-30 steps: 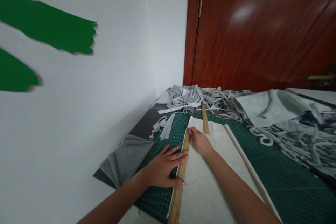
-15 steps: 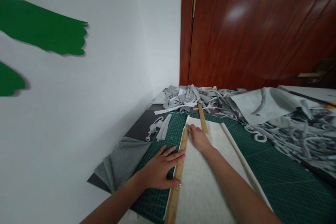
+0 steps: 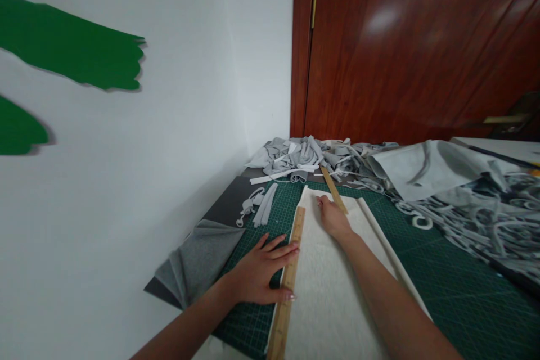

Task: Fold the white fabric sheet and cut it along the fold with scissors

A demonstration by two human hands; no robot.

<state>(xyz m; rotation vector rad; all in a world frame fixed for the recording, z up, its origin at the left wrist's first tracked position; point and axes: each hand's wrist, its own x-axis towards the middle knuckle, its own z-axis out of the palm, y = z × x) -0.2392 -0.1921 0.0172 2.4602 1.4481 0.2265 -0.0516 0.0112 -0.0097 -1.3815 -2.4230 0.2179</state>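
A length of cream fabric (image 3: 333, 292) lies on the green cutting mat (image 3: 447, 298). Along its left edge runs a wooden ruler (image 3: 291, 275). My left hand (image 3: 264, 273) rests on that ruler with its fingers spread, pressing from the left. Over the far part of the fabric is my right hand (image 3: 334, 220), fingers curled together in a pinch; whatever they hold, if anything, is hidden. A second wooden ruler (image 3: 334, 190) lies slanted just beyond the right hand, its near end beside the knuckles; I cannot tell whether they touch.
Grey folded fabric (image 3: 202, 259) sits left of the mat, by the white wall. Pale offcut strips (image 3: 265, 205) lie near the mat's far left. Heaps of grey scraps (image 3: 291, 157) fill the back, and a tangled pile (image 3: 476, 219) lies right. A brown door (image 3: 400, 50) stands behind.
My right hand has moved right, away from the far end of the long ruler. The second ruler's near end has swung right. My left hand stays on the long ruler.
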